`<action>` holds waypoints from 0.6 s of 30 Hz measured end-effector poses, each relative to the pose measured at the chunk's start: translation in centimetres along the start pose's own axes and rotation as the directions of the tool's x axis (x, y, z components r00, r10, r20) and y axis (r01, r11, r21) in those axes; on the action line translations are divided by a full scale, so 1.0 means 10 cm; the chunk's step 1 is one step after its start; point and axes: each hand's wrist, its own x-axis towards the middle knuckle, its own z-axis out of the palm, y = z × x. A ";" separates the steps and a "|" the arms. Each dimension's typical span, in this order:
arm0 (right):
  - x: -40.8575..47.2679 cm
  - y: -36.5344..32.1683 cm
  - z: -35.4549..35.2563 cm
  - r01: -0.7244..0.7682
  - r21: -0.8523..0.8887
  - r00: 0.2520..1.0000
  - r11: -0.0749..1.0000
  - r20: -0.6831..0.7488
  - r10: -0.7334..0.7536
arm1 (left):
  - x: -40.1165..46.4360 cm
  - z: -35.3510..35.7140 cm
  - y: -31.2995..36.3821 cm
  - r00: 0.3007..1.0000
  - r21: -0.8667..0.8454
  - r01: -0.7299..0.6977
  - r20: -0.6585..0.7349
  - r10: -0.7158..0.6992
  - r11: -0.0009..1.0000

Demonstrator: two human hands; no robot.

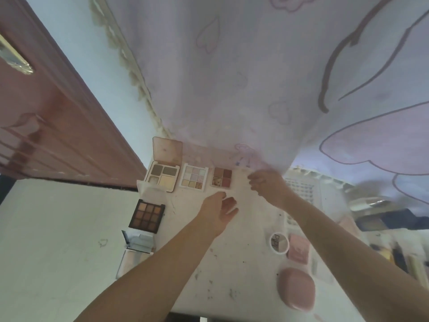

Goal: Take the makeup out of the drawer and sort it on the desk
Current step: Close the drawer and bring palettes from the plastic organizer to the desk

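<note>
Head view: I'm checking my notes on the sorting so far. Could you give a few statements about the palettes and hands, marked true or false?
1. Three open palettes lie in a row along the back of the desk. True.
2. The dark brown palette holds four pans. False: nine.
3. The left hand grips a palette. False: it is open, holding nothing.
4. The four-pan reddish palette lies nearest the right hand. True.

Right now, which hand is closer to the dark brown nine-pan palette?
Left. The left hand hovers open just right of the dark brown palette; the right hand is farther right, up by the curtain.
</note>
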 end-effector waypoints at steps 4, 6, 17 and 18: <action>-0.72 0.26 -0.18 0.059 -0.455 0.985 0.889 0.170 0.022 | -0.08 0.00 -0.56 0.993 0.376 0.054 0.080 -0.091 0.925; -0.99 0.38 -0.08 0.097 -0.611 0.976 0.786 0.211 0.044 | -0.10 0.04 -0.78 0.990 0.466 0.043 0.100 -0.101 0.884; -1.31 0.51 0.14 0.138 -0.425 0.990 0.895 0.030 -0.138 | -0.33 -0.06 -0.93 0.966 0.523 -0.075 0.251 -0.069 0.849; -1.33 0.46 0.09 0.176 -0.381 0.984 0.908 0.055 -0.168 | -0.38 -0.10 -0.90 0.952 0.485 -0.063 0.291 -0.092 0.872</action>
